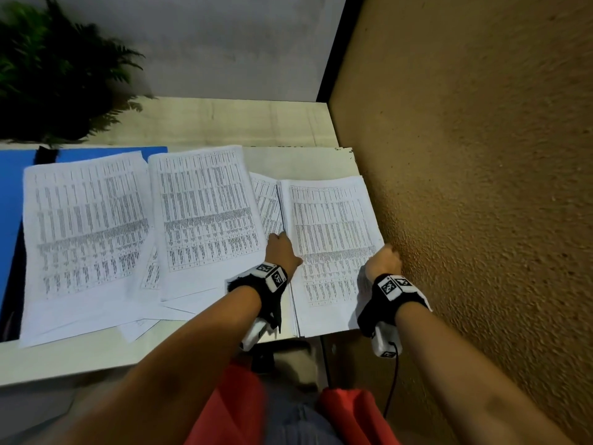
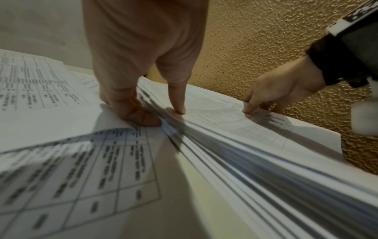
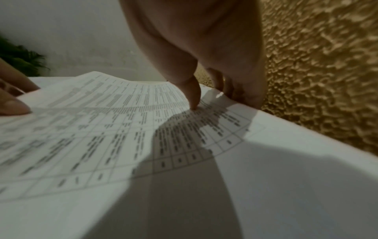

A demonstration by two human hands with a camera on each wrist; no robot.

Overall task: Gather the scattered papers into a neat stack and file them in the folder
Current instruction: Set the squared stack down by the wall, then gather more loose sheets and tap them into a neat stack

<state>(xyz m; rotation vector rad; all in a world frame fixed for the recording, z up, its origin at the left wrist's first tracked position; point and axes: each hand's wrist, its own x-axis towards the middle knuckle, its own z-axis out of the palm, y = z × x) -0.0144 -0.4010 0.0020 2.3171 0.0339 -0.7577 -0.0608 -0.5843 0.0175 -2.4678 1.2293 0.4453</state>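
My left hand and my right hand are closest to me, and both grip the thick stack of papers. The stack sits at the right end of the table, just beside the bumpy brown wall. My left thumb presses on top of the stack, and my other left fingers curl in against its left edge. My right thumb presses on the top page near the right edge. My other right fingers curl down over that edge, by the wall.

The stack has many sheets, so I think it is a bit heavy and floppy. The pages look smooth, so they may slide over each other. I think the best place to hold it is on both long sides, thumbs on top and fingers under, squeezing so no sheet slips out. Paper bends and tears, so I should go gently.

Left of the stack, more loose papers lie spread on the table. Some sit over each other. These single sheets are light and thin, and I think I can slide them together flat.

Farther left, another big sheet lies on the blue folder. The folder is open and mostly covered. It looks stiffer than the paper.

At the far corner stands a green plant.
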